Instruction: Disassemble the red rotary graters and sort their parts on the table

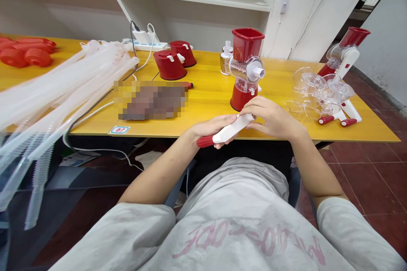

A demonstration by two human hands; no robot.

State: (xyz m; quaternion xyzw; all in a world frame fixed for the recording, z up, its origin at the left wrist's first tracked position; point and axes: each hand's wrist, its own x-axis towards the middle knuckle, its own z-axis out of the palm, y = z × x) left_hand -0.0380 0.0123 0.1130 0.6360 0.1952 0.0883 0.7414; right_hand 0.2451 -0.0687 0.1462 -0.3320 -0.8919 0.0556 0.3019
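Observation:
Just above the table's front edge, both hands are on a white crank handle (232, 130) with a dark red grip at its lower left end. My left hand (214, 126) lies beneath it, fingers curled round its underside. At the handle's upper right end, my right hand (270, 117) grips it between thumb and fingers. Behind the hands stands a rotary grater (247, 67), with a red square hopper on top, a clear body and a red base. A white hub with a square socket faces out from its drum, with no handle on it.
Red bases (170, 64) stand behind a blurred-out patch (154, 100). Clear plastic parts (321, 89), loose crank handles (351, 112) and another grater (343, 53) are at right. Long translucent plastic strips (63, 80) overhang the left edge. A power strip (146, 45) with cables sits behind.

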